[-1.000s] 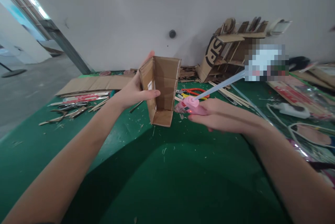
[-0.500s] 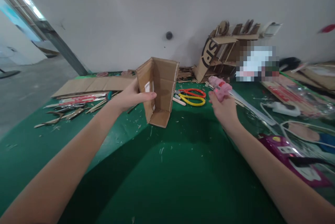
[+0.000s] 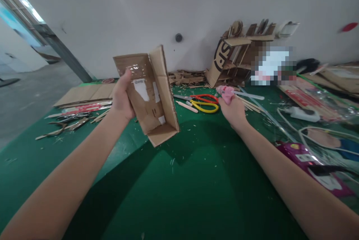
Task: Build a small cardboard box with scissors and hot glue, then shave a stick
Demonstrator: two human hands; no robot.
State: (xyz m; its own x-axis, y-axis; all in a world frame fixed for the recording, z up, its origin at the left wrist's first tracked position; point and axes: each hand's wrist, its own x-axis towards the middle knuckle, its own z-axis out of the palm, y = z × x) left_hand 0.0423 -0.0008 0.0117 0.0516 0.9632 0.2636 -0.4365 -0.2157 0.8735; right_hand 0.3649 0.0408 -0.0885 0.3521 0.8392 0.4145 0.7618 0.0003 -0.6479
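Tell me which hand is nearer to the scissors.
Right. The right hand, gripping the pink glue gun, is just right of the scissors; the left hand is farther off, to their left, holding the folded cardboard.

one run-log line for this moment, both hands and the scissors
left hand: holds folded cardboard piece | right hand: holds pink glue gun | scissors: on green table

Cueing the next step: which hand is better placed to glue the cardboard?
Probably the right hand: it holds the pink glue gun, while the left hand grips the folded cardboard piece.
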